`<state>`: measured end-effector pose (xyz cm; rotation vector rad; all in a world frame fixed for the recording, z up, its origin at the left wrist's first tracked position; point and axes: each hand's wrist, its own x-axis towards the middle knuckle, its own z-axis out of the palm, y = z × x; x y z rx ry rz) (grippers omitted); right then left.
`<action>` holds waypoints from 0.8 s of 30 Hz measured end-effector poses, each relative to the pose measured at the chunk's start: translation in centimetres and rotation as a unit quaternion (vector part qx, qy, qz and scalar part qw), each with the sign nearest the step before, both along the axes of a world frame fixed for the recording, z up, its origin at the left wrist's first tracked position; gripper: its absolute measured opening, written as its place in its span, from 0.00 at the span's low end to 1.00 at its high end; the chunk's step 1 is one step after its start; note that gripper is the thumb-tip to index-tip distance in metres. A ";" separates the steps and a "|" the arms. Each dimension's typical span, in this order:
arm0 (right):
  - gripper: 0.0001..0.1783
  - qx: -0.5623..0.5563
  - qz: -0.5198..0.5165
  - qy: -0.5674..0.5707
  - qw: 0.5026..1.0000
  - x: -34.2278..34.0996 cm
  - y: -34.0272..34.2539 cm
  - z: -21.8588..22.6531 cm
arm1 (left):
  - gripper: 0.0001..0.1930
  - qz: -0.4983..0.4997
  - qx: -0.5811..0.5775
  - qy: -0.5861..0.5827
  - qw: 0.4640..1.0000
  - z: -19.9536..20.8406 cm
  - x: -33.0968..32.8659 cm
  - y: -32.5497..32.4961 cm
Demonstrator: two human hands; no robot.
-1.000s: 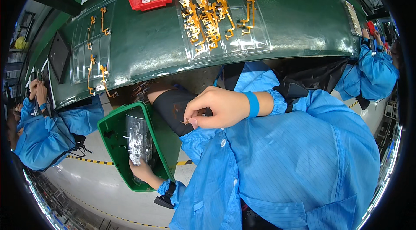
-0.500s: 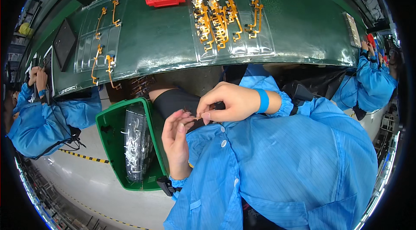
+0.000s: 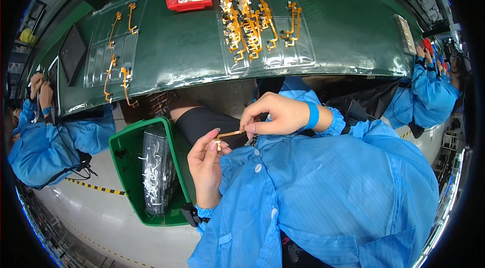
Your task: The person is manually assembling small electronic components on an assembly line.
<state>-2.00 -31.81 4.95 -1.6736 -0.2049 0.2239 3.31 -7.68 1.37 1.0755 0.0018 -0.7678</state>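
An orange flex cable is stretched between my two hands, just above my lap. My left hand pinches its pale connector end between thumb and fingers. The other end is gripped by the thumb and fingertips of my right hand, whose wrist wears a blue band. Part of the cable is hidden by the right fingertips. Ahead on the bench, a clear plastic tray carries rows of similar orange flex cables. Another clear tray, to the left, has a few cables spread over it.
A red bin of small white pieces stands on the green bench. Below its edge, left of my left hand, a green crate contains stacked clear trays and white scraps. Co-workers in blue sit at both sides.
My right hand has drawn slightly up and to the right, away from the left. The flex cable between them now shows clearly. The whole view has shifted a little.
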 end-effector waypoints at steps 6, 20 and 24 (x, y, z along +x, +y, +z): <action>0.15 0.026 0.128 0.113 0.985 0.3 0.1 -0.6 | 0.11 -0.072 0.011 -0.112 0.991 0.9 0.2 -0.1; 0.10 -0.005 -0.025 -0.019 0.999 1.5 3.3 -1.5 | 0.09 0.056 0.315 -0.593 0.739 2.0 0.2 -1.4; 0.09 -0.036 -0.024 -0.057 0.997 1.6 3.6 -1.4 | 0.10 0.031 0.299 -0.677 0.672 1.0 -0.4 -1.6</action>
